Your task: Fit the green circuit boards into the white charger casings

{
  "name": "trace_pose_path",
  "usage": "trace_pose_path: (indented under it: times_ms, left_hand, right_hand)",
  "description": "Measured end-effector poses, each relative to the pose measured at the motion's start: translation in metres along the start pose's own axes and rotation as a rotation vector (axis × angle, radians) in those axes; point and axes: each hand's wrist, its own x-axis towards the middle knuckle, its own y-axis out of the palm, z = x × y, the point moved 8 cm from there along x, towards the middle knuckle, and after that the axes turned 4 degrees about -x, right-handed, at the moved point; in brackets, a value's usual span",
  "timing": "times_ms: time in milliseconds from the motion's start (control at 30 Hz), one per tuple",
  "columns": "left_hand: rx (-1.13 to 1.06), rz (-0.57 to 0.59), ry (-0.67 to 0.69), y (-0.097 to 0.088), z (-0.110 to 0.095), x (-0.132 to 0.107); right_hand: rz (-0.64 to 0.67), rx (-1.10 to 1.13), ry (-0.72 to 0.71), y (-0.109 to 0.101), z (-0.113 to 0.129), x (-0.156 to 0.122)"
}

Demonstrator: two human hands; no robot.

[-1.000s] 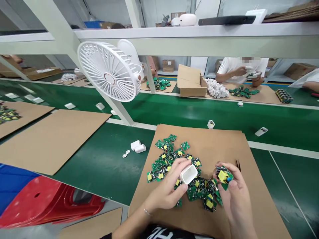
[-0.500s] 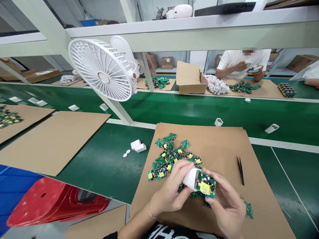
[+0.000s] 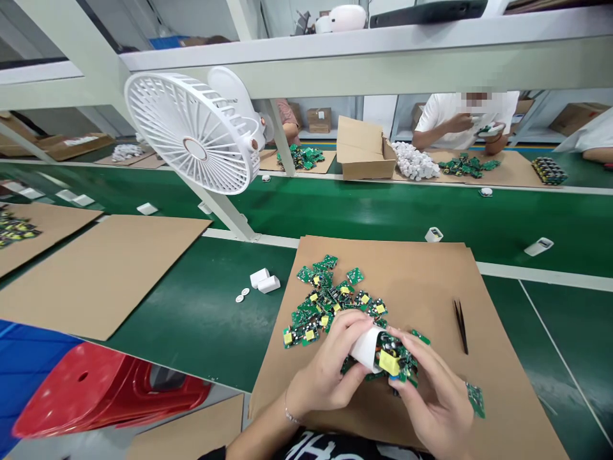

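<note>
My left hand (image 3: 330,364) is closed around a white plastic housing (image 3: 366,348), its open end facing right. Between the fingers and thumb of my right hand (image 3: 433,390) is a green circuit board (image 3: 393,361) with a yellow component, held at the mouth of the housing, its left edge at or just inside the opening. Under and behind both hands lies a pile of circuit boards (image 3: 325,300), partly hidden by them. A single board (image 3: 476,400) lies beside my right hand. All of this is over a cardboard sheet (image 3: 407,275).
Black tweezers (image 3: 461,327) lie right on the cardboard. Two white housings (image 3: 265,281) and two small white discs (image 3: 242,294) sit to the left. A green conveyor belt (image 3: 335,214) carries white housings. A white fan (image 3: 196,144) hangs ahead; a co-worker (image 3: 464,124) sits across.
My right hand has tilted the circuit board and brought it slightly left, closer into the housing's opening. On the belt, the nearby white housings have shifted right.
</note>
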Motion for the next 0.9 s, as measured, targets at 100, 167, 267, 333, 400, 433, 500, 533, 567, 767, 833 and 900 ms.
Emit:
trace_pose_path:
  times_ms: [100,167,267,333,400,433,500,533,567,767,833,900]
  left_hand:
    - [-0.002,-0.017,0.024,-0.001,-0.001,-0.002]
    - [0.004,-0.037,0.044,-0.002,-0.001,-0.003]
    - [-0.004,-0.065,0.063,-0.002,-0.002,-0.005]
    - [-0.029,-0.081,0.08,-0.002,-0.002,-0.006]
    - [-0.047,-0.094,0.109,-0.003,-0.004,-0.006]
    - [-0.051,-0.097,0.121,-0.003,-0.005,-0.006]
    - [-0.053,-0.089,0.133,-0.002,-0.006,-0.006]
    - [-0.054,-0.087,0.134,-0.002,-0.006,-0.005]
    - [-0.055,-0.084,0.135,-0.001,-0.006,-0.005]
    - [-0.03,-0.085,0.13,-0.002,-0.006,-0.004]
    - [-0.02,-0.077,0.124,-0.002,-0.005,-0.004]
    - [-0.017,-0.07,0.114,-0.002,-0.004,-0.004]
  right_hand:
    - [0.013,-0.044,-0.032,0.0,0.004,0.002]
    - [0.031,-0.054,-0.036,0.002,0.006,0.002]
    - [0.043,-0.076,-0.061,0.003,0.011,0.002]
    - [0.032,-0.099,-0.09,0.002,0.017,0.002]
    - [0.023,-0.116,-0.11,0.0,0.023,0.002]
    - [0.022,-0.12,-0.112,-0.001,0.025,0.002]
    - [0.027,-0.119,-0.105,-0.002,0.026,0.003]
    - [0.032,-0.117,-0.1,-0.002,0.026,0.003]
    - [0.036,-0.116,-0.099,-0.002,0.026,0.003]
    - [0.035,-0.144,-0.099,0.0,0.023,0.002]
    - [0.029,-0.163,-0.114,0.001,0.022,0.002]
    - [0.026,-0.186,-0.139,0.004,0.021,0.002]
